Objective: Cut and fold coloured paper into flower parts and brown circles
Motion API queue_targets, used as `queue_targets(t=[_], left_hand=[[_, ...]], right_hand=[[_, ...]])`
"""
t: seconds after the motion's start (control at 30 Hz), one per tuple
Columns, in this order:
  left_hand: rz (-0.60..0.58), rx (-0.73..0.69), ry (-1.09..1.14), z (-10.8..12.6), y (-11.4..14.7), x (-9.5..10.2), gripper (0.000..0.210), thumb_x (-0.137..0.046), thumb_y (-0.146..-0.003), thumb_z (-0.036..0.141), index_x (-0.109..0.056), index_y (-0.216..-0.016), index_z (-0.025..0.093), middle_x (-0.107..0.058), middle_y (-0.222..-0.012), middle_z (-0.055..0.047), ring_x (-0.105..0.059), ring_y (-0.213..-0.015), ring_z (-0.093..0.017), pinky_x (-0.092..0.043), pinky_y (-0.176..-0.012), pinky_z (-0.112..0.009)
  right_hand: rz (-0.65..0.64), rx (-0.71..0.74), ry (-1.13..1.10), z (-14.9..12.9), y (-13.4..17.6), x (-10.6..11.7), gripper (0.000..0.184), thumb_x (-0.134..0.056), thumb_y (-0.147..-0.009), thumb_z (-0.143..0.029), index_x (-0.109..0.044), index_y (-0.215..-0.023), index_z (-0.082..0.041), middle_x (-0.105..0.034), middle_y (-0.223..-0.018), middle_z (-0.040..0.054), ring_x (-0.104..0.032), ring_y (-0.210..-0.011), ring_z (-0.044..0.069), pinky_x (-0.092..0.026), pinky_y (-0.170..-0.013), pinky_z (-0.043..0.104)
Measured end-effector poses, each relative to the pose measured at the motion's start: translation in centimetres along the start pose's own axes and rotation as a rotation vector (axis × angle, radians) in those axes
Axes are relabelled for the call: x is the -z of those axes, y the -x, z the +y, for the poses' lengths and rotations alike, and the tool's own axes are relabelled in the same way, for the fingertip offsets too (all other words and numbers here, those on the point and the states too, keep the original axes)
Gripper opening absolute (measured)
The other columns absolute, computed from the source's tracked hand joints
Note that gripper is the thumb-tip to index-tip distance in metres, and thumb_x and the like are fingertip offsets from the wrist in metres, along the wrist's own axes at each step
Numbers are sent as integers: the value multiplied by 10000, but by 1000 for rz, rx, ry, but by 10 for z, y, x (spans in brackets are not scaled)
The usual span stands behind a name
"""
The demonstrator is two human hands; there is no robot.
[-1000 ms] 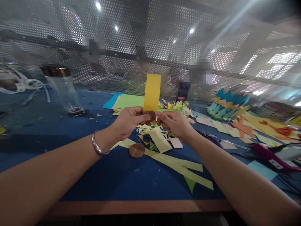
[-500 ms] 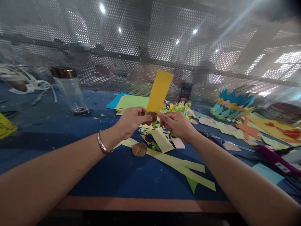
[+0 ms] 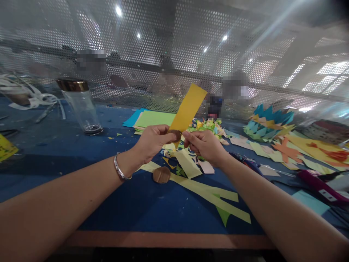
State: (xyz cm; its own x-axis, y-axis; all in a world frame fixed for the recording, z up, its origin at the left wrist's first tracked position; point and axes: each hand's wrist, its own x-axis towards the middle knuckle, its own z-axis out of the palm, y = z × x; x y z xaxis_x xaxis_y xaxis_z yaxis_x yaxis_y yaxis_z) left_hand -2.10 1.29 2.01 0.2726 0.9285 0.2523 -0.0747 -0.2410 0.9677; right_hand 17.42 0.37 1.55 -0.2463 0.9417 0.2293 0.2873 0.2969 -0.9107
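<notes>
Above the table, my left hand [image 3: 154,143] is closed, pinching a yellow paper strip [image 3: 189,105] together with a small brown cardboard disc [image 3: 176,135] that lies against the strip's lower end. My right hand [image 3: 203,143] is closed in a pinch at the disc's right edge; whatever is between those fingertips is too small or hidden to name. The strip leans up and to the right. Below my hands, a second cardboard disc [image 3: 161,175] rests on pale yellow-green paper strips [image 3: 209,193]. Paper scraps [image 3: 188,163] lie just behind it.
A clear bottle [image 3: 83,109] with a shiny brown lid stands at the left. Coloured sheets [image 3: 155,118] are stacked behind my hands, beside a heap of shreds [image 3: 208,126]. To the right are paper crowns [image 3: 269,122], orange pieces [image 3: 289,151] and a purple power strip [image 3: 321,187].
The yellow strip has tilted further to the right, the disc turning slightly with it. Both hands have stayed nearly in place.
</notes>
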Motion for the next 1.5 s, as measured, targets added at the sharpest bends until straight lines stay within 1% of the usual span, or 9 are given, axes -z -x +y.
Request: queue_targets(t=[0.1, 0.2, 0.3, 0.5, 0.9, 1.1, 1.3, 1.5], left_hand=[[12, 80, 41, 6, 3, -3, 140, -781, -704, 267, -733, -777, 158, -705, -805, -47, -649, -762, -173, -524, -705, -315], [19, 109, 61, 10, 4, -6, 136, -780, -700, 252, -725, -776, 153, -703, -785, -50, -651, -701, -168, -537, -654, -315], [30, 104, 66, 10, 4, -7, 125, -779, -698, 244, -723, -763, 154, -693, -751, -40, -640, -655, -154, -527, -619, -301], [-2, 74, 44, 7, 3, -4, 115, -767, -713, 241, -725, -777, 155, -699, -756, -46, -654, -687, -167, -523, -653, -317], [29, 65, 34, 6, 3, -5, 117, -751, -721, 267, -720, -704, 155, -674, -675, -35, -616, -639, -147, -463, -599, -281], [2, 64, 26, 4, 4, -5, 169, -751, -734, 319, -726, -763, 154, -671, -703, -22, -606, -665, -135, -452, -608, -255], [-12, 64, 28, 4, 4, -6, 136, -708, -762, 302, -702, -744, 168, -660, -706, -6, -601, -666, -123, -438, -617, -249], [-34, 18, -12, 2, 3, -6, 119, -696, -772, 264, -709, -752, 147, -656, -670, -11, -565, -626, -113, -421, -600, -247]], right_hand=[[9, 11, 19, 0, 0, 0, 540, -572, -867, -654, -616, -641, -166, -314, -437, -79, -223, -388, 58, -169, -393, 230], [9, 18, 13, -1, 0, 0, 538, -574, -867, -651, -615, -642, -165, -307, -439, -82, -214, -394, 58, -160, -396, 229], [12, 22, 9, -3, 0, -1, 532, -578, -874, -635, -620, -635, -161, -314, -434, -79, -220, -395, 58, -166, -401, 231], [4, 26, 0, -2, 0, 0, 520, -580, -886, -613, -620, -631, -162, -324, -428, -76, -226, -392, 55, -170, -402, 233], [8, -8, -53, -2, 0, -1, 508, -596, -880, -605, -619, -635, -161, -326, -429, -74, -228, -401, 59, -162, -406, 232], [22, 2, -33, -2, 0, -2, 521, -593, -874, -620, -617, -641, -155, -332, -433, -78, -237, -386, 47, -182, -393, 219], [6, -21, -85, -2, 0, -2, 508, -606, -872, -607, -613, -641, -154, -331, -442, -76, -228, -393, 45, -163, -393, 214], [6, -27, -102, -1, -1, -2, 499, -607, -878, -590, -620, -634, -155, -313, -420, -80, -207, -387, 47, -144, -393, 220]])
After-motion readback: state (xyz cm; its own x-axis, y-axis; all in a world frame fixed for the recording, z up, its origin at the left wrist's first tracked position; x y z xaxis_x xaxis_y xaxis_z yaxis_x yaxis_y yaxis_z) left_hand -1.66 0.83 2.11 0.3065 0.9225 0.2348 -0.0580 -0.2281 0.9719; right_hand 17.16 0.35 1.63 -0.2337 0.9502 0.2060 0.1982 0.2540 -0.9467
